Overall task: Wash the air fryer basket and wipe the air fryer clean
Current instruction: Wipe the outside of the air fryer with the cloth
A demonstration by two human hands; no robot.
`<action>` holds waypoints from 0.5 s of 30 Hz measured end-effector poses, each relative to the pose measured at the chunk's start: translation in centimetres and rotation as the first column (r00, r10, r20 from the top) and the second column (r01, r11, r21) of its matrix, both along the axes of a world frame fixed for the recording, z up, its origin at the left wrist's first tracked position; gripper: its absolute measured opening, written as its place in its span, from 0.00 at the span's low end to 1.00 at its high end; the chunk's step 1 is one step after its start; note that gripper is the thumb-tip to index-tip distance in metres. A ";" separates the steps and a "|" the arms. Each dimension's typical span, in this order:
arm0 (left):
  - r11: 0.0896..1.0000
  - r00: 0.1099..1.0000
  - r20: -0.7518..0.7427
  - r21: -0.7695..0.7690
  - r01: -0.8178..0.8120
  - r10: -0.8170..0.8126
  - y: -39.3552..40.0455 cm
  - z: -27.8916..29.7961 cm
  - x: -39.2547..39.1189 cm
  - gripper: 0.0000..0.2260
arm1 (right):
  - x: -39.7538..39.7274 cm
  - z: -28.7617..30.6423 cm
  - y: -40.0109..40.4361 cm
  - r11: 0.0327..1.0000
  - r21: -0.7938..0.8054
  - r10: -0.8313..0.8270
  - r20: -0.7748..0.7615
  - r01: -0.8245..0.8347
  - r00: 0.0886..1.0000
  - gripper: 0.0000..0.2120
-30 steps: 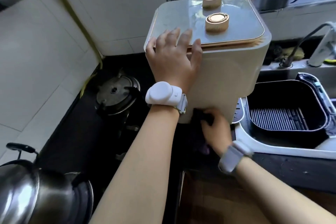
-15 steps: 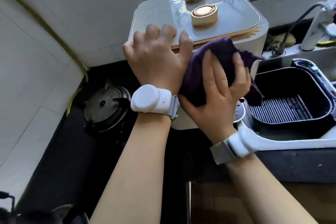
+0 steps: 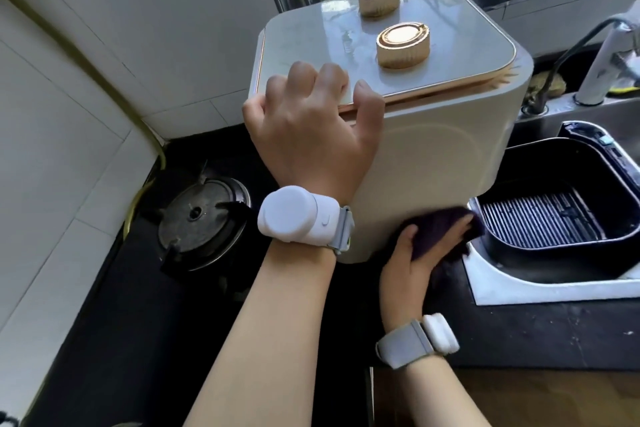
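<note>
Purple cloth [image 3: 437, 231] is pinched by the right hand [image 3: 414, 255] at the air fryer [image 3: 433, 163]'s five o'clock corner; the top edge is clutched by the left hand [image 3: 311, 135]. The fryer could be tipped if pressed harder.

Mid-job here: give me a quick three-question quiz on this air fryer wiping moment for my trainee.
1. True or false: the left hand rests on the fryer's top edge.
2. What does the right hand hold? A) sponge B) dark cloth C) brush
3. Where is the basket relative to the fryer?

Key:
1. True; its fingers curl over the top near the front knob.
2. B; the cloth is pressed low on the fryer's front side.
3. Out of the fryer, to its right, sitting in the sink.
</note>
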State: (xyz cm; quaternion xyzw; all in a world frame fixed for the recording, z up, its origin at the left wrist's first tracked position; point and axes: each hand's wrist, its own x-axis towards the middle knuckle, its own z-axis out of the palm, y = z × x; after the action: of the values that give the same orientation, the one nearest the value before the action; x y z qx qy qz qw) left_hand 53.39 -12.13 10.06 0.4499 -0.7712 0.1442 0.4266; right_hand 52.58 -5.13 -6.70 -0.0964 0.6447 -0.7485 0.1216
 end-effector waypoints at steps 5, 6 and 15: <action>1.000 1.000 0.018 0.002 -0.002 0.002 0.1 0.0 0.0 0.15 | -3.9 10.6 -0.8 0.973 0.050 -0.170 -0.502 0.225 0.848 0.31; 1.000 1.000 0.017 -0.002 -0.003 0.003 0.1 -0.1 0.0 0.15 | -4.6 12.0 -1.0 0.965 0.045 -0.193 -0.545 0.258 0.816 0.30; 0.999 1.000 0.006 -0.039 0.012 -0.012 -0.1 -0.4 -0.1 0.14 | -8.6 6.6 -1.1 0.943 -0.188 -0.274 0.036 0.275 0.961 0.24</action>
State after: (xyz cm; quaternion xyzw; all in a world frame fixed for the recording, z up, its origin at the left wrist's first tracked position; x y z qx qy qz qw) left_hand 53.31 -12.24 9.71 0.4364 -0.7722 0.1579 0.4340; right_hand 43.96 -6.23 -0.12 -0.0136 0.5763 -0.8171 0.0093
